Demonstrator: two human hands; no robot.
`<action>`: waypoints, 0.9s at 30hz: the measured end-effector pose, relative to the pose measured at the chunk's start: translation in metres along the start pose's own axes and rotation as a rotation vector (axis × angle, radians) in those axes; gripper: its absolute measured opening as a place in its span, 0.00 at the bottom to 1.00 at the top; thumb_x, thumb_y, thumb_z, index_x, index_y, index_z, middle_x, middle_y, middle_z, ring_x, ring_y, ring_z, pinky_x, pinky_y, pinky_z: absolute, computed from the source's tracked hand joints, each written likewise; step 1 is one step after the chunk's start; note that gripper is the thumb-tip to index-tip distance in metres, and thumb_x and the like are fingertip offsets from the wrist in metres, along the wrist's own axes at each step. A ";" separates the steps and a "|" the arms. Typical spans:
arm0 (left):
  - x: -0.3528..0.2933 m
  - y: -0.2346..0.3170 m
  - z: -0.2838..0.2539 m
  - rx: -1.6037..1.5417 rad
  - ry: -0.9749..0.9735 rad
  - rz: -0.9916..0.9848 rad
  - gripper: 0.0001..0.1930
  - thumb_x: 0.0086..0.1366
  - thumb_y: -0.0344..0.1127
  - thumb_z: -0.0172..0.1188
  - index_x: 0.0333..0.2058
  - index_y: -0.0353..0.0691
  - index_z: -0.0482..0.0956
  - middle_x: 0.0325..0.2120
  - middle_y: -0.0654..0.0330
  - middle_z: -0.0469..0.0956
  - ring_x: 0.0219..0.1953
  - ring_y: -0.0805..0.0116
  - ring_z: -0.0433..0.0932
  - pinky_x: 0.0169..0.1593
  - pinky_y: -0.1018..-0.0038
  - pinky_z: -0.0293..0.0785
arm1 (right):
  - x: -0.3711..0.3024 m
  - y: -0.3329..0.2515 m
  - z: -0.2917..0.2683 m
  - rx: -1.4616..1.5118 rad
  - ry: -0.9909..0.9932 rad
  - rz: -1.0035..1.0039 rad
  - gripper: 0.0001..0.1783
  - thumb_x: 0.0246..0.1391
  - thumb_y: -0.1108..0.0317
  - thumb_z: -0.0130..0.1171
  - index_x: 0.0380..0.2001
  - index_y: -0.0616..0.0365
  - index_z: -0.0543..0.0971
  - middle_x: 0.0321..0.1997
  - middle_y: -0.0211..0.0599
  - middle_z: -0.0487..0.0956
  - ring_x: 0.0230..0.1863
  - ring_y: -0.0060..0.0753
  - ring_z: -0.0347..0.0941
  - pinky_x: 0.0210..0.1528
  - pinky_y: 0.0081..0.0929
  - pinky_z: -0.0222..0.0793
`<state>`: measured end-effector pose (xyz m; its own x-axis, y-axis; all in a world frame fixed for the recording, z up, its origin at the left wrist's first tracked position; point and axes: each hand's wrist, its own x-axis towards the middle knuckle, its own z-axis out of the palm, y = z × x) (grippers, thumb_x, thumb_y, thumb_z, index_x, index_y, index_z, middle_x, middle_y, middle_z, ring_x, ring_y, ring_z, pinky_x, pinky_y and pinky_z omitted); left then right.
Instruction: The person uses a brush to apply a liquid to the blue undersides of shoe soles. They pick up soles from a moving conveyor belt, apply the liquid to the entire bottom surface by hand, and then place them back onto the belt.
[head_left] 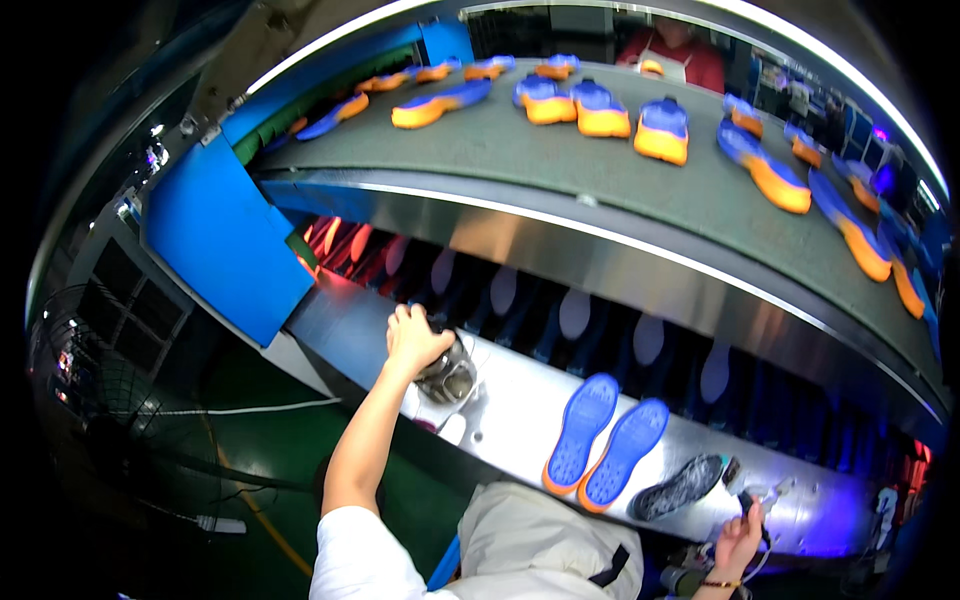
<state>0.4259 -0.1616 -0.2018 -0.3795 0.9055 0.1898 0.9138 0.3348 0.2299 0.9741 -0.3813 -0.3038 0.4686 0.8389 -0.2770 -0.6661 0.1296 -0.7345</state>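
Observation:
My left hand (412, 337) curls over the dark upper edge of a shiny, rounded container (448, 378) on the metal ledge; the exact grip is partly hidden. My right hand (738, 540) is closed, thumb up, around a small dark thing with a pale cord at the ledge's right part; its kind is unclear. Between my hands lie two blue shoe soles with orange edges, a left one (583, 420) and a right one (626, 450). Beside them, nearer my right hand, lies a black-and-grey shoe-shaped piece (678, 489).
Above the ledge (520, 425), a green conveyor belt (460, 150) carries several blue-and-orange soles (662, 130). Under it, a dark slot holds several pale sole shapes (574, 313), glowing red at the left. A blue machine housing (215, 235) and a fan (110, 370) stand left. Another person (690, 60) is beyond the belt.

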 end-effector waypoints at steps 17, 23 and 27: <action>0.323 0.063 -0.121 0.169 0.320 0.212 0.27 0.48 0.35 0.56 0.48 0.31 0.67 0.45 0.44 0.70 0.51 0.51 0.68 0.53 0.64 0.64 | -0.023 -0.044 0.085 -0.086 0.358 -0.008 0.09 0.52 0.72 0.55 0.37 0.63 0.76 0.23 0.29 0.75 0.16 0.14 0.60 0.17 0.12 0.56; 0.361 0.042 -0.098 0.428 0.581 0.156 0.25 0.53 0.48 0.53 0.46 0.38 0.71 0.40 0.46 0.74 0.43 0.53 0.73 0.46 0.59 0.69 | -0.029 -0.054 0.092 -0.175 0.550 -0.013 0.08 0.49 0.75 0.57 0.36 0.61 0.76 0.31 0.34 0.77 0.17 0.16 0.62 0.17 0.11 0.58; 0.351 0.036 -0.095 0.512 0.588 0.032 0.26 0.54 0.51 0.51 0.46 0.39 0.71 0.42 0.45 0.73 0.44 0.51 0.72 0.48 0.58 0.68 | -0.007 -0.042 0.079 -0.184 0.454 -0.021 0.10 0.50 0.73 0.57 0.38 0.63 0.75 0.35 0.36 0.78 0.16 0.14 0.61 0.17 0.10 0.56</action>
<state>0.3120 0.1437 -0.0362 -0.2355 0.6777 0.6966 0.8242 0.5191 -0.2264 0.9533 -0.3516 -0.2219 0.7138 0.5166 -0.4729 -0.5595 0.0144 -0.8287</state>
